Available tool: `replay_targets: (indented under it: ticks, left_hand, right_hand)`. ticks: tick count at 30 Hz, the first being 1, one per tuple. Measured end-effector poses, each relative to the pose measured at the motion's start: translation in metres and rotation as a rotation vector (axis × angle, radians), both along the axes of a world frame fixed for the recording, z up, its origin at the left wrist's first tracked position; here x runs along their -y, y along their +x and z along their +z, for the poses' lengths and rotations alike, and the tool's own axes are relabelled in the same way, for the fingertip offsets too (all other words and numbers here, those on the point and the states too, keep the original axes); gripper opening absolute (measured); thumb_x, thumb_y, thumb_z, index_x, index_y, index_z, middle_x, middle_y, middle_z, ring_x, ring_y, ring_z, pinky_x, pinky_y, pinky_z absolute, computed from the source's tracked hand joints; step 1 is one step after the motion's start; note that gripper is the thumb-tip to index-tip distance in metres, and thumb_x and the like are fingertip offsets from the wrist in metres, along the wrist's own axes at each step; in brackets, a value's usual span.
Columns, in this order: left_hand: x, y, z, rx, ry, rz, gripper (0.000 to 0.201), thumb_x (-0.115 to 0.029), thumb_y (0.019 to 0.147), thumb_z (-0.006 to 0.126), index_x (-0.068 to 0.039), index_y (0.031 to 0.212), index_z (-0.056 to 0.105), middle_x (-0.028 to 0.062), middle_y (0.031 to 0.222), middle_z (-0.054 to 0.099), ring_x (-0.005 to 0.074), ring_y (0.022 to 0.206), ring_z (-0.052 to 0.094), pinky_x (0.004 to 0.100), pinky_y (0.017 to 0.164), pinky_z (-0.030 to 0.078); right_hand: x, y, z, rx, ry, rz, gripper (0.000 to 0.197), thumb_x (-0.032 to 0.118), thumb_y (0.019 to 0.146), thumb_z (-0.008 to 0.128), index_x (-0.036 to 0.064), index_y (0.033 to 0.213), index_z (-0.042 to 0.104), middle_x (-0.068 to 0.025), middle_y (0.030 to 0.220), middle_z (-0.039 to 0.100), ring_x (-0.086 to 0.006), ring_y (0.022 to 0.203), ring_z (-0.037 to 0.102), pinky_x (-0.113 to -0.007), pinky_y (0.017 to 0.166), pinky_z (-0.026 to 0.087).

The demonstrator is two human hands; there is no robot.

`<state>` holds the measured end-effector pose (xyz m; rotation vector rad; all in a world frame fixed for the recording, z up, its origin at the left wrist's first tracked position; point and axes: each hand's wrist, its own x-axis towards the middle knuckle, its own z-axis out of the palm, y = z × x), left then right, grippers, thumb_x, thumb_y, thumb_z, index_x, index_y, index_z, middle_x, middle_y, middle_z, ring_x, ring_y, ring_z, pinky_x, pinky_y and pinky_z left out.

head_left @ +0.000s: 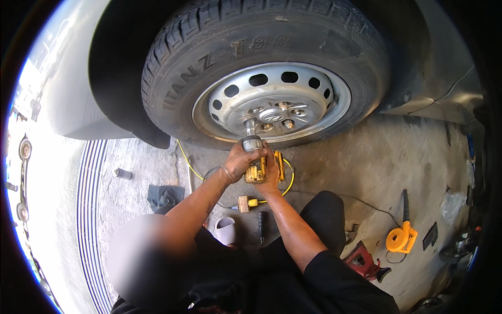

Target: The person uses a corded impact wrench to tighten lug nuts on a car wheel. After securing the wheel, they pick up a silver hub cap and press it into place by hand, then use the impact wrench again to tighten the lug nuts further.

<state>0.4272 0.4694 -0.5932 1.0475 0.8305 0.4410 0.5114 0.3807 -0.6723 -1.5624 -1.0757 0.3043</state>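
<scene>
Both my hands hold a yellow and black impact wrench (255,171) in front of the wheel. My left hand (241,159) is closed around its front housing from the left. On the other side my right hand (271,171) grips it toward the handle, which is partly hidden. The wrench's metal socket (250,126) points up at the lower left of the wheel's centre and seems to sit over a lug nut. Several other lug nuts, such as one nut (288,124), show around the hub of the silver steel rim (272,93). A black tyre (180,78) surrounds the rim.
A yellow cord (291,178) and a small box with a yellow plug (243,204) lie below the wrench. A black tool (261,227), a dark cloth (165,197), a loose socket (123,173), an orange blower (401,238) and a red jack-like object (364,261) are on the floor.
</scene>
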Motion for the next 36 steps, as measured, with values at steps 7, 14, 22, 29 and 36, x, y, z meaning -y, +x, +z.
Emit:
replay_targets:
  ticks: [7, 14, 22, 29, 36]
  left_hand:
    - [-0.028, 0.008, 0.006, 0.137, -0.252, 0.017, 0.053, -0.054, 0.097, 0.057, -0.008, 0.122, 0.057, 0.0091, 0.111, 0.065, 0.024, 0.099, 0.065, 0.04, 0.089, 0.055]
    - [-0.041, 0.021, -0.002, 0.068, -0.311, 0.003, 0.036, -0.04, 0.107, 0.042, -0.006, 0.11, 0.053, 0.0142, 0.101, 0.065, 0.024, 0.087, 0.067, 0.0397, 0.081, 0.058]
    - [0.014, 0.048, 0.035, -0.121, 0.075, -0.135, 0.051, -0.043, 0.104, 0.049, 0.003, 0.125, 0.055, 0.0128, 0.112, 0.063, 0.0194, 0.103, 0.058, 0.0345, 0.091, 0.049]
    - [0.013, 0.086, 0.063, -0.037, 0.082, -0.1, 0.047, -0.043, 0.105, 0.047, 0.0, 0.12, 0.059, 0.0116, 0.108, 0.065, 0.019, 0.096, 0.061, 0.0342, 0.089, 0.049]
    - [0.01, 0.094, 0.078, -0.049, 0.085, -0.087, 0.045, -0.034, 0.095, 0.067, 0.007, 0.11, 0.061, 0.0107, 0.086, 0.067, 0.0183, 0.072, 0.065, 0.0327, 0.066, 0.054]
  right_hand:
    - [0.004, 0.005, 0.004, 0.038, -0.061, -0.006, 0.094, 0.026, 0.067, 0.084, 0.0237, 0.149, 0.04, -0.0144, 0.113, 0.059, -0.039, 0.102, 0.062, -0.049, 0.084, 0.049]
    - [0.02, 0.014, 0.018, 0.15, -0.034, 0.05, 0.102, 0.025, 0.063, 0.086, 0.0235, 0.152, 0.036, -0.0173, 0.124, 0.051, -0.0381, 0.111, 0.057, -0.048, 0.089, 0.048]
    - [0.053, 0.018, 0.02, -0.05, 0.16, -0.084, 0.091, 0.016, 0.074, 0.079, 0.0036, 0.151, 0.032, -0.0205, 0.128, 0.051, -0.038, 0.113, 0.055, -0.045, 0.097, 0.046]
    - [0.045, 0.038, 0.057, -0.165, 0.232, -0.092, 0.082, 0.004, 0.081, 0.072, 0.0016, 0.15, 0.029, -0.0166, 0.139, 0.047, -0.0278, 0.127, 0.05, -0.036, 0.107, 0.04]
    - [0.024, 0.022, 0.01, -0.406, 0.007, 0.034, 0.077, 0.008, 0.083, 0.071, 0.0036, 0.146, 0.026, -0.0178, 0.133, 0.046, -0.0293, 0.123, 0.05, -0.039, 0.103, 0.042]
